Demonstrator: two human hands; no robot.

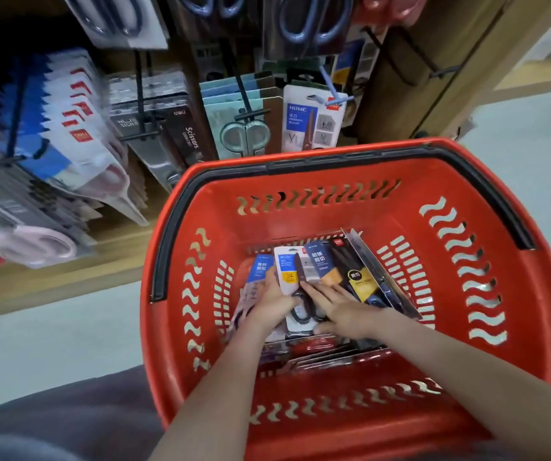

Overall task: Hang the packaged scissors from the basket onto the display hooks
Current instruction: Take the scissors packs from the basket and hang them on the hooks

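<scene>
As left hand (274, 301), right hand (337, 304) touch packaged scissors (320, 262), red basket (300, 224) holds them.

Carded scissors packs (320, 271) — fanned, overlapping — inside red basket (350, 404)

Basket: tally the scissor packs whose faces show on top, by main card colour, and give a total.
Blue packs: 2
White pack: 1
Black pack: 1
Grey pack: 1
Total: 5
More packs lie underneath in the basket, mostly hidden, so they are not counted.
</scene>
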